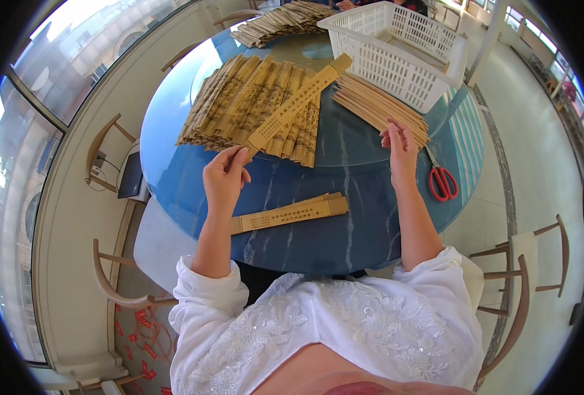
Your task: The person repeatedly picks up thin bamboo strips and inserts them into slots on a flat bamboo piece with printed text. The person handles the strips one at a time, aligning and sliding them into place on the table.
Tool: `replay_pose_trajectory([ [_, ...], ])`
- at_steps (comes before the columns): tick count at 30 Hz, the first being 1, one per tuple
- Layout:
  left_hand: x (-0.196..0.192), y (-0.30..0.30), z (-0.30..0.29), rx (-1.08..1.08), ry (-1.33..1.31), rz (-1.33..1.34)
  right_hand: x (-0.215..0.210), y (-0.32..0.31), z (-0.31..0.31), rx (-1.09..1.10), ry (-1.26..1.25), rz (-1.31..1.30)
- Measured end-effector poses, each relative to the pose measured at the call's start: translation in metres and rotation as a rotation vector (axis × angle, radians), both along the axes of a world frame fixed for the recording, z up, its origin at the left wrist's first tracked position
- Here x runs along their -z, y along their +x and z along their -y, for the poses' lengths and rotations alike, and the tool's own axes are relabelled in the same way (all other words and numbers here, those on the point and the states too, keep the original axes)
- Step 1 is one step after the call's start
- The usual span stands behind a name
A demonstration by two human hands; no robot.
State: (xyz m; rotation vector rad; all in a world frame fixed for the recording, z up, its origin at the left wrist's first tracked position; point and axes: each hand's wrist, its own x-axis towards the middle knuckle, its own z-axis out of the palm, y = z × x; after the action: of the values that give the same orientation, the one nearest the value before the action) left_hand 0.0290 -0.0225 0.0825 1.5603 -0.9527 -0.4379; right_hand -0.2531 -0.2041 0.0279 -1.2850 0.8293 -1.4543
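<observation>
The left hand [224, 174] pinches the near end of a long bamboo fan slat [298, 102] lying aslant over the folded fans mid-counter, while the right hand [400, 148], fingers loosely open, touches the stick bundle [377, 105] beside the white basket [397, 52].

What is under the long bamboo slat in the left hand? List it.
The bamboo slat lies across a spread stack of pleated printed fan papers on the blue round table. The left hand grips its near end. Paper beneath the slat is hidden.
</observation>
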Motion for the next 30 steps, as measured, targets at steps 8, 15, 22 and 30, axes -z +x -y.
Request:
replay_pose_trajectory([
  [8,0.013,0.024,0.050,-0.180,-0.166,0.131,0.024,-0.008,0.019,0.410,-0.504,-0.773],
  [15,0.014,0.010,0.045,-0.327,0.019,0.651,0.021,-0.018,0.013,0.597,-0.426,-1.172],
  [22,0.019,0.015,0.050,-0.375,-0.219,0.812,0.025,-0.024,0.016,0.584,-0.352,-1.281],
  [30,0.030,0.015,0.057,-0.356,-0.125,1.003,0.019,-0.022,0.014,0.598,-0.347,-1.266],
])
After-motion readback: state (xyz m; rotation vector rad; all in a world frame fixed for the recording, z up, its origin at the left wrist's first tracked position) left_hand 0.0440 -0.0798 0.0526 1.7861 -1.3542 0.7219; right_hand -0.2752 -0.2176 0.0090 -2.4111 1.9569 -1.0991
